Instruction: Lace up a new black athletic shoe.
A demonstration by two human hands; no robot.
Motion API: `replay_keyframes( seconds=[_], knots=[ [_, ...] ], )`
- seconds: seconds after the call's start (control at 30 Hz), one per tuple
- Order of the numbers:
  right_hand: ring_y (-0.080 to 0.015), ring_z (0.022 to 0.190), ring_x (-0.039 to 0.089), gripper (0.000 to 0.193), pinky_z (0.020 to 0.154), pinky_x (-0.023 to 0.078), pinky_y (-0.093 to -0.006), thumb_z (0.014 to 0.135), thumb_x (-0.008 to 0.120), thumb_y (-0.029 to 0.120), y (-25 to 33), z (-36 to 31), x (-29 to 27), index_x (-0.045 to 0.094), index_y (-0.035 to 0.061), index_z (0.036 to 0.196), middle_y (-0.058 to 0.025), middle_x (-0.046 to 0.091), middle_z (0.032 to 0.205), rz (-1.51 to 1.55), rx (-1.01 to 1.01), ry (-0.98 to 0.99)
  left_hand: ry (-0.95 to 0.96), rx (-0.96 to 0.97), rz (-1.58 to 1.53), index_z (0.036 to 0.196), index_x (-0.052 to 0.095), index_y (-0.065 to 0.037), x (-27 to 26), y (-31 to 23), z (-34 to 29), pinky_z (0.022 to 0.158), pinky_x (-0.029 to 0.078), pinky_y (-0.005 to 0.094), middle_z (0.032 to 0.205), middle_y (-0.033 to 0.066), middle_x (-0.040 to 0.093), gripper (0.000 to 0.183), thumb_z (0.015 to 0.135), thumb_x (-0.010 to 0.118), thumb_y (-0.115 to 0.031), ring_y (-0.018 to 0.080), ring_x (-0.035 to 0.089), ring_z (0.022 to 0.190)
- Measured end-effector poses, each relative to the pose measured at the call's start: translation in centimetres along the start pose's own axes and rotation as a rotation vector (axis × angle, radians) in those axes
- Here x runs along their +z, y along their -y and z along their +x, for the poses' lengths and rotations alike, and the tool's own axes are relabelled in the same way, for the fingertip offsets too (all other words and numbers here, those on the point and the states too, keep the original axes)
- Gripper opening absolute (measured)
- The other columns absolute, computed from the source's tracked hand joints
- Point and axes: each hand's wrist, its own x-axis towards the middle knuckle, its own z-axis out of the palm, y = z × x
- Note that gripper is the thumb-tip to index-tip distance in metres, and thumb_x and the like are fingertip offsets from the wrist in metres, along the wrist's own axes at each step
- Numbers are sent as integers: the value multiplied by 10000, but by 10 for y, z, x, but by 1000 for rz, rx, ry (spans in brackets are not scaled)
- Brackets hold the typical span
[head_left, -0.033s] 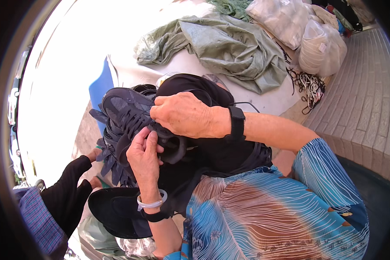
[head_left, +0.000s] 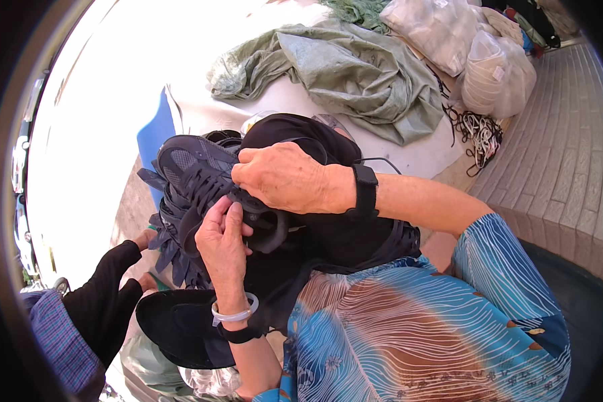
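Observation:
Across my lap lies a heap of dark grey and black shoe uppers (head_left: 181, 201), with laces threaded through the top one (head_left: 197, 184). My left hand (head_left: 224, 234) is closed, thumb and fingers pinching the edge of a black shoe upper (head_left: 268, 228) near its collar. Just above it, my right hand (head_left: 281, 177) is closed in a pinch at the lacing area; whatever its fingertips hold is hidden. A thin black lace (head_left: 385, 163) curves out behind my right wrist. Black cloth (head_left: 328, 234) covers my legs beneath the uppers.
A crumpled grey-green sheet (head_left: 375, 80) lies ahead on pale ground. Far right are stuffed clear plastic bags (head_left: 496, 74) and a tangle of laces (head_left: 479, 137), beside a tiled ledge (head_left: 556, 154). Another person's dark-trousered legs (head_left: 114, 288) are at left. A black padded piece (head_left: 174, 325) sits below my left wrist.

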Motion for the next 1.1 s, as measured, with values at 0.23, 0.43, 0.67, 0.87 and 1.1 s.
replay_keyframes(
  seconds=[0.23, 0.43, 0.67, 0.87, 1.1],
  knots=[
    [-296, 705, 628, 91, 582, 503, -397, 802, 601, 117, -1, 2, 3, 578, 34, 773, -100, 567, 772, 44, 15, -2, 10, 15, 21, 1180, 616, 33, -2, 1, 0, 400, 391, 180, 642, 16, 602, 320, 940, 597, -178, 39, 517, 505],
    [-312, 719, 639, 82, 605, 511, -397, 768, 606, 88, 3, 4, 4, 581, 10, 776, -120, 582, 787, -5, -39, 36, -13, 56, 29, 1130, 633, 14, 5, 2, 0, 404, 367, 180, 631, -9, 578, 252, 942, 594, -150, 26, 490, 498],
    [-305, 745, 647, 167, 634, 528, -376, 713, 652, 74, 12, 6, 3, 598, -30, 831, -154, 592, 808, -66, -42, 90, -42, 68, 40, 1057, 637, -10, 9, -4, -1, 405, 343, 182, 612, -21, 555, 182, 928, 618, -137, 22, 478, 494],
    [-286, 795, 647, 213, 652, 532, -368, 698, 672, 66, 15, 5, 5, 596, -26, 875, -148, 591, 849, -88, 16, 132, -60, 100, 40, 979, 621, -5, 10, 1, 1, 448, 367, 201, 598, -20, 537, 111, 914, 624, -94, 37, 486, 500],
    [-292, 779, 646, 175, 656, 533, -377, 702, 657, 74, 17, 0, 12, 589, 0, 845, -130, 587, 827, -106, 18, 137, -93, 135, 23, 929, 603, 11, 21, -1, 4, 515, 397, 214, 597, -10, 535, 68, 897, 620, -47, 53, 498, 529]
  ],
)
